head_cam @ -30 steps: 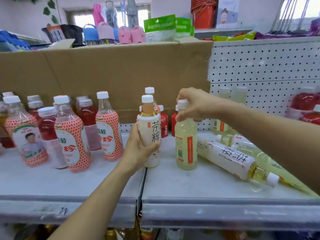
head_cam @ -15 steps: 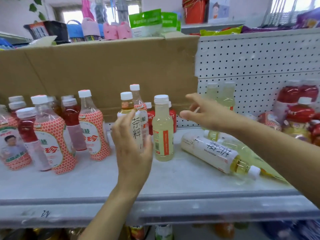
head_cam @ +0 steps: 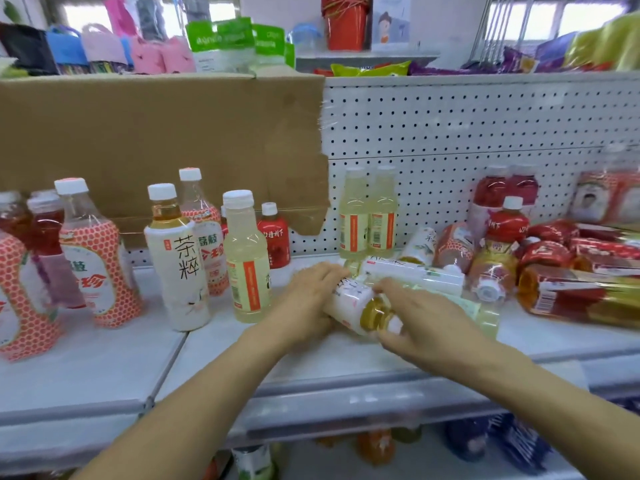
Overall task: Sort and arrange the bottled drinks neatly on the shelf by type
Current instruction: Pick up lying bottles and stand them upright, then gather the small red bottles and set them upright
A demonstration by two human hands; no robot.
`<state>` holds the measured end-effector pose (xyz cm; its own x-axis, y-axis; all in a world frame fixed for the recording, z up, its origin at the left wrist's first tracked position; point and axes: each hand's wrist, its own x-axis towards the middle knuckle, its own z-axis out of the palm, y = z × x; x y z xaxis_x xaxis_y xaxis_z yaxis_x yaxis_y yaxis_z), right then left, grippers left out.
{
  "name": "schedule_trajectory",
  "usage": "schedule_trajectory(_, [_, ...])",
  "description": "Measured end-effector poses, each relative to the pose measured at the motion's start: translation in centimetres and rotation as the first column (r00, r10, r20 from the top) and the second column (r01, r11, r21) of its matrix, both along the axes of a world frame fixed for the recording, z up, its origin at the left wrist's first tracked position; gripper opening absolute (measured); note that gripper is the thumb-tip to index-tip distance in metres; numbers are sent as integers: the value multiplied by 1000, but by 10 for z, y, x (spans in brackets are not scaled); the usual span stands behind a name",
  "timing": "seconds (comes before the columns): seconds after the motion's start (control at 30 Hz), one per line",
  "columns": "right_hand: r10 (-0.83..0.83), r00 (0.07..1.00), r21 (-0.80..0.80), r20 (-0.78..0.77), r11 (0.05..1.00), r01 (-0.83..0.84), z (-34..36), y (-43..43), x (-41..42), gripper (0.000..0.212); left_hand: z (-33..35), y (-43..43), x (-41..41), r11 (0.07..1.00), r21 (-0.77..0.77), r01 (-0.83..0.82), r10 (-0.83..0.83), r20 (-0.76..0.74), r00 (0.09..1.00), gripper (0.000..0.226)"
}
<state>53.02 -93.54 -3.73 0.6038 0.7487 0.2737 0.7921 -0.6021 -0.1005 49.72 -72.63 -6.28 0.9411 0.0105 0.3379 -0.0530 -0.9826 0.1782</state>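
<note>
- Gripping the lying tea bottle (head_cam: 353, 299) at both ends, the two hands hold it on its side near the middle of the white metal shelf (head_cam: 104, 368), with its neck toward the person's right.
- The left hand (head_cam: 304, 306) has its fingers curled over the white-sleeved body at the base end.
- The right hand (head_cam: 429, 323) arches its fingers over the clear neck, where amber liquid shows. Its thumb is tucked under the cap end, which the hand mostly hides.
- The bottle is a smooth plastic cylinder in a matt white sleeve with black brush characters.
- Just behind it, a second white-sleeved tea bottle (head_cam: 412, 273) also lies on its side.
- To the left, an upright tea bottle (head_cam: 180, 268) of the same kind stands just beside a pale yellow drink bottle (head_cam: 246, 265) with an orange label strip and a ribbed white cap.
- Two more pale yellow bottles (head_cam: 367, 220) stand against the perforated pegboard (head_cam: 485, 126).
- A brown cardboard sheet (head_cam: 156, 133) backs the left half of the shelf.
</note>
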Motion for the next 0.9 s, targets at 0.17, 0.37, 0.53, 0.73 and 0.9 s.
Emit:
schedule_trajectory(0.17, [117, 981, 341, -155, 938, -58, 44, 1, 18, 55, 9, -1, 3, 989, -124, -76, 100, 208, 973, 71])
schedule_trajectory(0.37, [-233, 969, -125, -88, 967, 221, 28, -12, 43, 84, 28, -3, 18, 913, -357, -196, 284, 213, 935, 67])
schedule_trajectory(0.53, [-321, 946, -207, 49, 923, 324, 1, -2, 39, 67, 35, 9, 42, 718, -647, -256, 369, 42, 928, 65])
schedule_trajectory(0.73, [-275, 947, 94, -166, 951, 293, 8, -14, 42, 61, 28, 17, 57, 642, -745, -183, 326, 49, 944, 63])
schedule_trajectory(0.9, [-5, 884, 585, -467, 748, 314, 15, -1, 31, 51, 21, 5, 33, 677, -735, -35, 318, 249, 915, 55])
